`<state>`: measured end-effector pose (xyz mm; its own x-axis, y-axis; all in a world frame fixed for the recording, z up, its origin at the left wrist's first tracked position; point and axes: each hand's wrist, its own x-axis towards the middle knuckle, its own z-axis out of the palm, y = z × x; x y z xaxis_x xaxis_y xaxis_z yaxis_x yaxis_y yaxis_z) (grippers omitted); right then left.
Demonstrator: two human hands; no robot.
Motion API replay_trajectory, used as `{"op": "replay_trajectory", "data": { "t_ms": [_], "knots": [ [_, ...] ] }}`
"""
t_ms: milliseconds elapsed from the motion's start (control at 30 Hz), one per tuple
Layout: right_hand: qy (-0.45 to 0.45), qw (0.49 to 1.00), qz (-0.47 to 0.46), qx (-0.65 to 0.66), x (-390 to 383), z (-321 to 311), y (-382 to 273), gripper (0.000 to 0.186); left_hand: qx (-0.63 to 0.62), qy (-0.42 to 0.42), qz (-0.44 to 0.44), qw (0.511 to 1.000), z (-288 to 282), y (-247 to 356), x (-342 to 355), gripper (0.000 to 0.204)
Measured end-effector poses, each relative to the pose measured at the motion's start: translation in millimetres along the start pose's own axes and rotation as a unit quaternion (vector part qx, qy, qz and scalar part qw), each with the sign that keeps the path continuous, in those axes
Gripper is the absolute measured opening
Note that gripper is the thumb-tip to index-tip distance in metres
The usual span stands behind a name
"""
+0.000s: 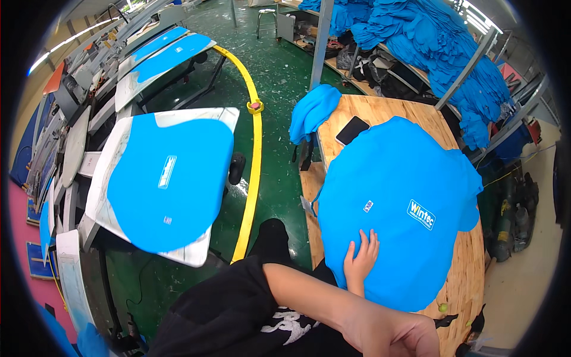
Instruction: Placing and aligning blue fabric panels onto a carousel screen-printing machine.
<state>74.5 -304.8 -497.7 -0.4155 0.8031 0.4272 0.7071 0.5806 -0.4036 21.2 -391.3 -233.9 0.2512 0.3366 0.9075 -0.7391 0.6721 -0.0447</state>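
Observation:
A large blue fabric piece (392, 172) with printed patches lies spread on a wooden-topped table (473, 268). My right hand (361, 262) lies palm down on its lower left part, fingers extended. My left forearm crosses in front of the right one, and my left hand (410, 333) is at the bottom right, low beside the fabric, its fingers curled; what they hold, if anything, is hidden. A black phone (352, 130) rests at the table's back left, next to a bunched blue cloth (312, 113) hanging over the corner.
Left, printing platens (220, 244) carry blue pieces (137, 160) along a rack, bordered by a yellow curved rail (254, 166). Behind the table stand shelves with heaped blue fabric (428, 53). A stool (266, 18) is farther back. Dark cylinders (505, 220) stand at the right.

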Motion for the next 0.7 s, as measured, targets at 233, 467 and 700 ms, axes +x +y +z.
{"op": "replay_trajectory", "data": {
  "t_ms": [233, 467, 700],
  "knots": [
    [0.002, 1.000, 0.005, -0.004, -0.8, 1.4, -1.0, 0.032, 0.085, 0.006, 0.026, 0.996, 9.3, 9.2, -6.1, 0.021],
    [-0.010, 1.000, -0.002, 0.021, 1.5, -0.9, 2.3, 0.032, 0.345, 0.410, 0.051, 0.843, 44.0, 64.0, -117.9, 0.031],
    [0.000, 0.985, 0.108, 0.133, 19.7, -0.4, -32.8, 0.025, 0.280, 0.711, 0.490, 0.419, 83.9, 60.7, -346.6, 0.030]
  ]
}}
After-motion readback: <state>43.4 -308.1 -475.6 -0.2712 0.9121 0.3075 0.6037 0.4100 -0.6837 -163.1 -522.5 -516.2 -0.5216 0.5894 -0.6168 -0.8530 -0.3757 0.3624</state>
